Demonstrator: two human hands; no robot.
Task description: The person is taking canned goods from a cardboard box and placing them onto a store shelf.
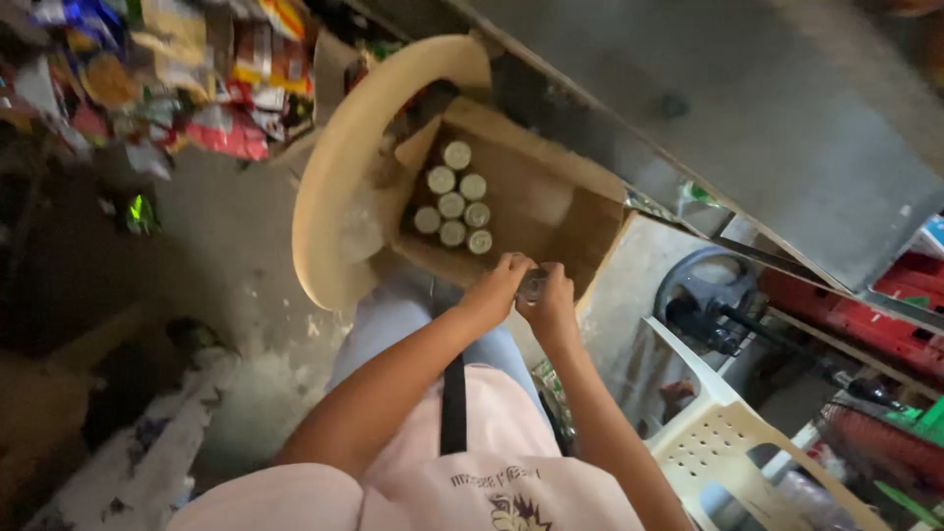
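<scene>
Far left: heap of colourful snack packets [167,69], above a grey concrete floor [226,246]. Left of centre: cream plastic chair [334,187], tipped as seen from above, carrying an open cardboard box [551,211] against its curved back. Inside the box, along its left side: seven small cans [452,206] standing upright in two close rows, lids up; rest of the box floor bare, with room for more. Centre, just below the box's near edge: left hand [495,292] and right hand [553,307] brought together, both closed around one small dark can [532,285], left fingers over its top, right fingers wrapped about its side; can held in the air, apart from the seven in the box. Judged from this layout: seven cans already in the box, one in hand and not in it; whether packing or unpacking, cannot be told. Below the hands: pink top with a black strap [452,403]. Right: white plastic chair [728,442] with a perforated seat, a fan [708,290] behind it, red crates [865,320] under a grey metal worktop [747,108].
</scene>
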